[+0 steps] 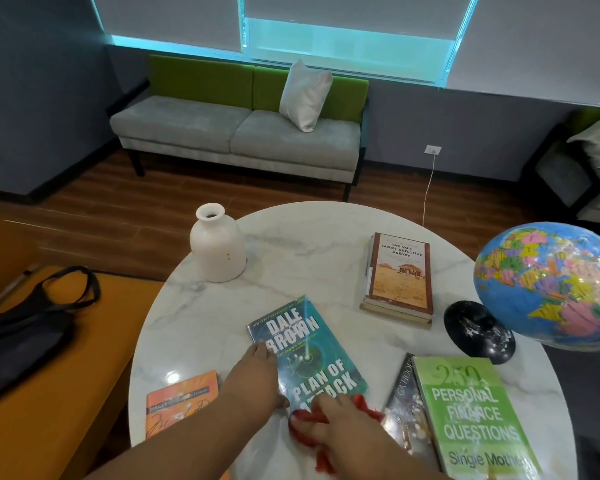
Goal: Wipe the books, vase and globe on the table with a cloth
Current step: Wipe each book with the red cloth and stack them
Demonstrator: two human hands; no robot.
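A teal book [309, 351] titled "Plan of Attack" lies in the middle of the round white marble table [305, 254]. My left hand [253, 379] rests flat on the book's left edge, steadying it. My right hand [343, 424] presses a red cloth [309, 420] on the book's near end. A white vase [218, 251] stands at the far left. A stack of books [399, 278] sits at the far right. The globe [551, 285] on its black base [478, 332] is at the right edge. A green book [471, 417] lies over a dark one [404, 403]. An orange book [181, 403] lies near left.
An orange bench [49, 393] with a black bag [25, 334] runs along the left of the table. A grey and green sofa [239, 133] with a white cushion stands beyond, under the window. A white cable [428, 192] hangs from a wall socket.
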